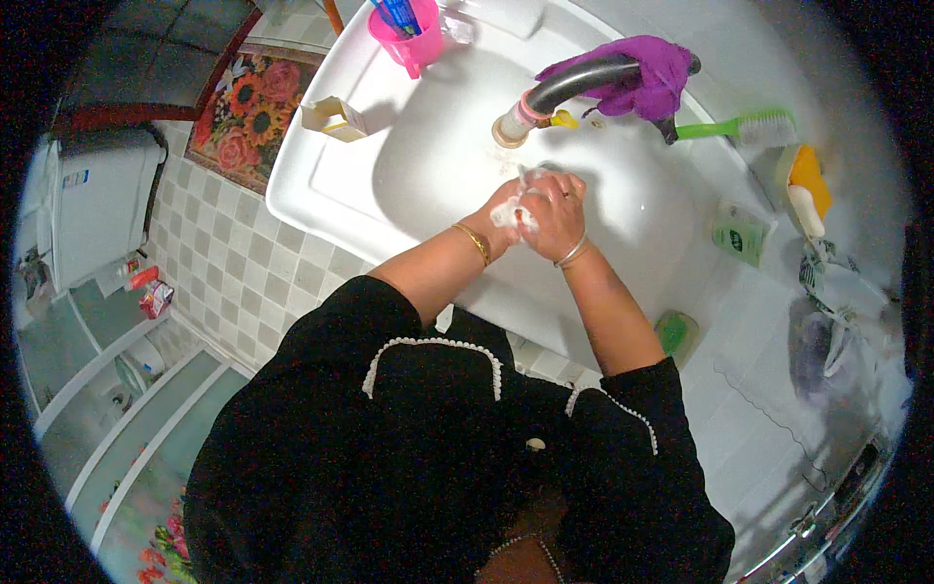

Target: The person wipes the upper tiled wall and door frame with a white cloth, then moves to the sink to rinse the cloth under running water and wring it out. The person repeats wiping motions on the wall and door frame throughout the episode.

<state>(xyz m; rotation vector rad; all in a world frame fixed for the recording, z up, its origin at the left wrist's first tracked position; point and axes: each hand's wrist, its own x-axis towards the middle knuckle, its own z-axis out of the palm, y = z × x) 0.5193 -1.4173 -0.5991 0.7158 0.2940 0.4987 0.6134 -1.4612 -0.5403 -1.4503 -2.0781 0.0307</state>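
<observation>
My left hand (506, 213), with a gold bracelet at its wrist, and my right hand (558, 212), with a silver bangle, are pressed together and covered partly in white soap lather (519, 212). Both are over the white ceramic washbasin (438, 175). The fingers overlap, and whether anything lies between the palms is hidden. Just beyond them stands a pipe fitting with a pink ring (516, 120) and a black curved hose (584, 77), over which a purple cloth (649, 80) is draped.
On the basin's rim stand a pink cup (408, 44) holding tubes and an open small carton (336, 120). At right are a green-handled brush (737, 128), a soap holder (806, 190), a green packet (740, 232) and a green soap bar (675, 336).
</observation>
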